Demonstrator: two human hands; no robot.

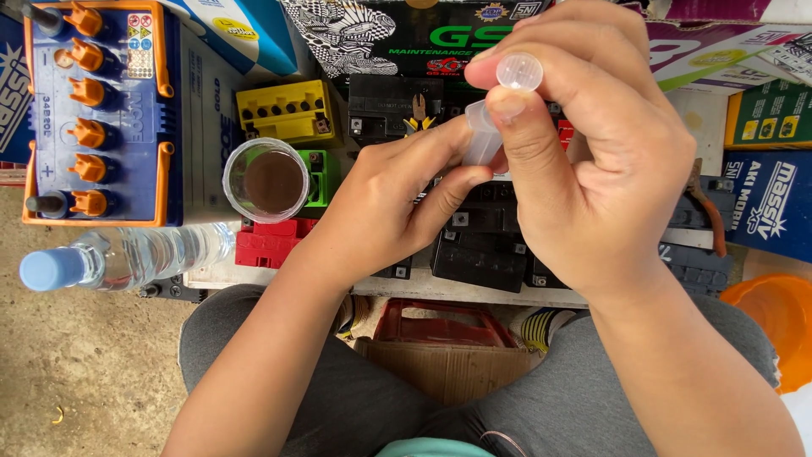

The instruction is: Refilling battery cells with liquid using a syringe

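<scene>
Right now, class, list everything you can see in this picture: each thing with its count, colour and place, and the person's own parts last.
Small plastic tube: one, clear, held between both hands, top centre.
Small round cap: one, translucent white, at the right fingertips.
Large battery: one, blue with orange caps, top left.
Plastic cup: one, clear, brown inside, left of the hands.
Water bottle: one, clear with blue cap, lying at left.
Yellow battery: one, behind the cup.
Small black batteries: several, beneath the hands.
Red battery: one, below the cup.
Cardboard boxes: several, mixed colours, top and right.
Orange bucket: one, right edge.
Left hand: grips the tube.
Right hand: pinches the cap.
</scene>
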